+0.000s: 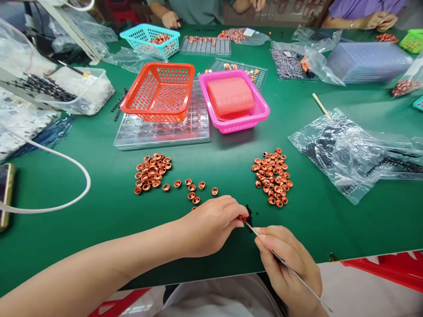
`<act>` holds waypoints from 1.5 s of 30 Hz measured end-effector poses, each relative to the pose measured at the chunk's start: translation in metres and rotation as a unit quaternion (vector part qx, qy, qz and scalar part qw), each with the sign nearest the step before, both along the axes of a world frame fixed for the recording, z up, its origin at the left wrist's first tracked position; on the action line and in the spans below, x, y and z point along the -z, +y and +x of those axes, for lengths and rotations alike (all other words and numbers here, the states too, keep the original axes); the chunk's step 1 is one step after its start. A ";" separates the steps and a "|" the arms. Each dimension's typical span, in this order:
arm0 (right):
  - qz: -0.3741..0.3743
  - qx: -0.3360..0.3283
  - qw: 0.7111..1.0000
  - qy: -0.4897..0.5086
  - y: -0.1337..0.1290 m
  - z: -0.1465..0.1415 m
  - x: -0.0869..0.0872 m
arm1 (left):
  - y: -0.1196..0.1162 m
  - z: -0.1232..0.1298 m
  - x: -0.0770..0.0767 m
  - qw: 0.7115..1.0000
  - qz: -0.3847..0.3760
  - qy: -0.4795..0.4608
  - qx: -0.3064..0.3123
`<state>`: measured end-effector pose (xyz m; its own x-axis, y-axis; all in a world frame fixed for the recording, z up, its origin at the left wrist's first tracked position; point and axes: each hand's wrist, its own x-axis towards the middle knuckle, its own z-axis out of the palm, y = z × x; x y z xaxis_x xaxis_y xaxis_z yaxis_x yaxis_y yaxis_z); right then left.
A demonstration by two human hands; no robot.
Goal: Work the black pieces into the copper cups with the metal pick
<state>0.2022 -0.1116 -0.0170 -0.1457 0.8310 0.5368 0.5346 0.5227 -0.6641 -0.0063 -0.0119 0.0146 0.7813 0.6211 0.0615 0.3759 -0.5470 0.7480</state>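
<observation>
My left hand (214, 226) pinches a small copper-coloured ring-like part (242, 218) between thumb and fingers, just above the green table. In my right hand (289, 259) is a thin metal tool (297, 276), its tip touching or very near that part. Tiny black pieces (249, 215) lie on the table right behind the fingertips. A pile of copper parts (152, 171) sits to the left and another pile of copper parts (272, 176) to the right. Several loose copper parts (191, 187) are scattered between the piles, some close to my left hand.
Beyond the piles stand a red basket (158, 112) on clear trays (165, 140) and a pink basket (238, 124) holding pink foam. Plastic bags (340, 149) lie at right, a white cable (74, 160) at left. Other people's hands (170, 20) are across the green table (109, 220).
</observation>
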 end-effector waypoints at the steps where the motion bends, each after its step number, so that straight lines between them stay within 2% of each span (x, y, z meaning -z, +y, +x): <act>1: -0.008 0.002 1.000 0.019 -0.001 0.001 0.001 | 0.003 -0.003 -0.004 1.000 -0.002 0.019 -0.005; 4: -0.018 0.043 0.995 0.087 -0.004 0.006 0.000 | 0.014 -0.016 -0.013 0.994 0.020 0.096 -0.040; 7: -0.026 0.122 0.983 0.132 -0.006 0.012 -0.003 | 0.023 -0.031 -0.021 0.977 0.041 0.201 -0.063; 10: -0.040 0.180 0.972 0.148 -0.006 0.019 -0.003 | 0.029 -0.039 -0.028 0.962 0.062 0.260 -0.059; 14: -0.046 0.168 0.972 0.158 -0.005 0.027 0.004 | 0.038 -0.039 -0.035 0.944 0.114 0.305 -0.058; 17: -0.048 0.156 0.973 0.163 -0.005 0.029 0.008 | 0.041 -0.032 -0.039 0.934 0.125 0.330 -0.057; 20: -0.041 0.153 0.970 0.183 -0.005 0.029 0.009 | 0.040 -0.013 -0.043 0.941 0.129 0.308 -0.054; 23: -0.037 0.157 0.966 0.204 -0.005 0.028 0.009 | 0.038 0.019 -0.040 0.965 0.114 0.233 -0.025; 27: -0.029 0.179 0.958 0.224 -0.005 0.030 0.011 | 0.044 0.060 -0.023 0.984 0.099 0.130 0.070; 30: -0.029 0.186 0.954 0.233 -0.005 0.032 0.012 | 0.050 0.077 -0.013 0.985 0.080 0.123 0.087; 33: -0.033 0.187 0.953 0.237 -0.005 0.032 0.012 | 0.053 0.084 -0.010 0.980 0.081 0.157 0.092; 39: -0.021 0.205 0.951 0.231 -0.006 0.030 0.013 | 0.049 0.087 -0.016 0.970 0.077 0.211 0.096; 42: -0.028 0.198 0.952 0.232 -0.006 0.030 0.012 | 0.045 0.083 -0.018 0.977 0.078 0.184 0.072; 45: -0.041 0.180 0.954 0.237 -0.005 0.032 0.012 | 0.037 0.072 -0.021 0.993 0.051 0.102 0.009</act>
<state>0.2345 -0.1163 -0.0286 0.4005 0.8228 0.4033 0.3002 0.2980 -0.9061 0.0659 0.0253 0.0354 0.7946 0.6060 -0.0378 0.5039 -0.6236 0.5977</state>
